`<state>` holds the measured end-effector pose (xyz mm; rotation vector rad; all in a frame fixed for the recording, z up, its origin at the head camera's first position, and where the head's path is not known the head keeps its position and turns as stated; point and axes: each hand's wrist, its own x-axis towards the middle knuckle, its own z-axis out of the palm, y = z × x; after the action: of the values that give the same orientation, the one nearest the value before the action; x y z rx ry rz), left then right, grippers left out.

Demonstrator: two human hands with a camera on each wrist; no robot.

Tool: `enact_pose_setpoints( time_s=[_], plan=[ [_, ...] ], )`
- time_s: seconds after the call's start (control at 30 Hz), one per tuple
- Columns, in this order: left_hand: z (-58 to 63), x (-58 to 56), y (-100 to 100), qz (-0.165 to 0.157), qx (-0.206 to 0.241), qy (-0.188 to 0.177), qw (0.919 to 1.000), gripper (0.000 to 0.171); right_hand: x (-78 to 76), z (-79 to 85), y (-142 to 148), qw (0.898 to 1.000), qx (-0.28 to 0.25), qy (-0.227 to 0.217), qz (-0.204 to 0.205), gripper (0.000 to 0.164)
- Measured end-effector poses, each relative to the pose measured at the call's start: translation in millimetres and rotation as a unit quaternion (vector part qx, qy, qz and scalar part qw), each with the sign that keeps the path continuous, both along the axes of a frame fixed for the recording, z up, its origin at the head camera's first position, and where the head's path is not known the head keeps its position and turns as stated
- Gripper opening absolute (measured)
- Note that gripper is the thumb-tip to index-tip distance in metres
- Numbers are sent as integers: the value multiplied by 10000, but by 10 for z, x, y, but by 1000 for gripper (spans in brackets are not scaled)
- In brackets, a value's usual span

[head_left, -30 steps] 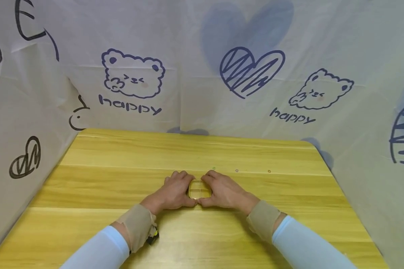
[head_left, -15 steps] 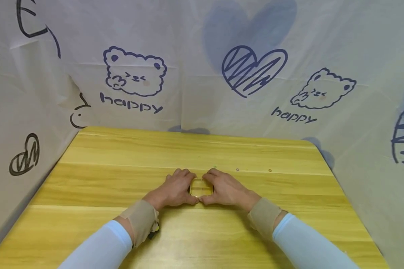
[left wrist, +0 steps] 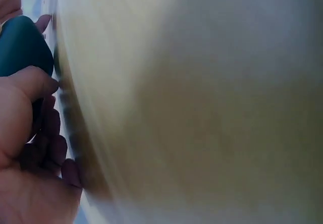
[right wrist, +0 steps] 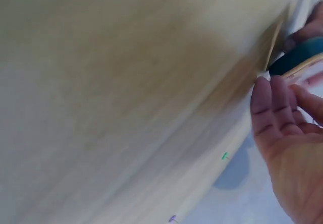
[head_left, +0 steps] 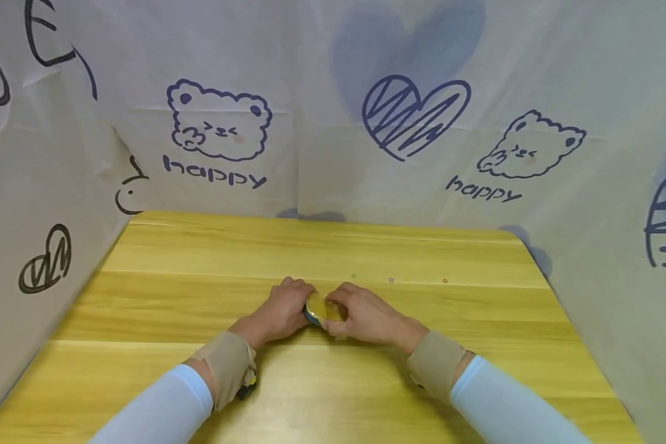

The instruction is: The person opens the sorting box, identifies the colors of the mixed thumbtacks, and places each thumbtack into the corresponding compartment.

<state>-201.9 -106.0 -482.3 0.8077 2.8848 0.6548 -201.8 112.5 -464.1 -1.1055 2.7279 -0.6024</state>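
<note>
Left hand [head_left: 283, 309] clamped round left side of teal-walled box [head_left: 316, 309]; right hand [head_left: 366, 313] pinches right edge.

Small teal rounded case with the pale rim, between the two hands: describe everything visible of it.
The small teal rounded case has smooth sides, like plastic, and a pale yellowish rim. From the head camera its face looks yellowish and partly see-through; whether a lid is raised is unclear. It seems tilted, teal side showing at left. The left hand grips its left side; the right hand pinches its right edge. Whether it touches the yellow wood-grain table is hidden.
</note>
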Motion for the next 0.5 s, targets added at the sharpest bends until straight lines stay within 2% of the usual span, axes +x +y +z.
enact_pose_setpoints(
  time_s=[0.1,0.2,0.37,0.5],
  plan=[
    [36,14,-23,-137,58,-296,9995,46,-3,-1,0,9987,135,-446,-203,67],
    [74,28,-35,-180,154,-585,9980,58,-7,0,-2,9970,283,-606,-381,75],
    [125,67,-28,-199,208,-846,9960,75,0,3,-5,9954,483,-502,-654,86],
    [130,82,-13,-209,-67,-655,9976,74,-2,0,-6,9968,523,-257,-539,83]
  ],
)
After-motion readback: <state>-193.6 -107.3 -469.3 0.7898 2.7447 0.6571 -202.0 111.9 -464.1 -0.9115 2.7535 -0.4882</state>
